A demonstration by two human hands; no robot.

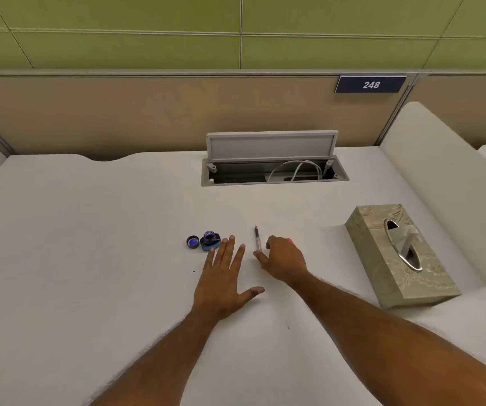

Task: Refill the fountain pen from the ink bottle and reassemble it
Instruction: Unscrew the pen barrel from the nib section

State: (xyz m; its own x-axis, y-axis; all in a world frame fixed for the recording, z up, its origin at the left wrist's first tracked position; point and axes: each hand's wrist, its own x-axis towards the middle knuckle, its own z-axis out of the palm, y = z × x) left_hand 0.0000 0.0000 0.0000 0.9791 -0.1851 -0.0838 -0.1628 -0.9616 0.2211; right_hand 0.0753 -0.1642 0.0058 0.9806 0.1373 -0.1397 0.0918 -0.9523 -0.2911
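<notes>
Your left hand [224,276] lies flat on the white worktop [89,244], fingers spread and straight, gripping nothing; its fingertips reach just beside the ink bottle [210,240]. The bottle stands uncapped, its mouth showing purple-blue, and its cap [192,242] lies on the worktop touching or just left of it, inside up. Your right hand [282,260] is loosely curled, knuckles up, thumb and forefinger at the near end of the pen's inner section [257,238], a thin clear tube with a dark tip pointing away from you, lying on the worktop. Can't tell whether the fingers have closed on it. Something pink-red shows at the far edge of that hand; too little to identify. Tissue box [399,256] sits well to the right. Open cable hatch [274,168] at the back, white cord inside.
</notes>
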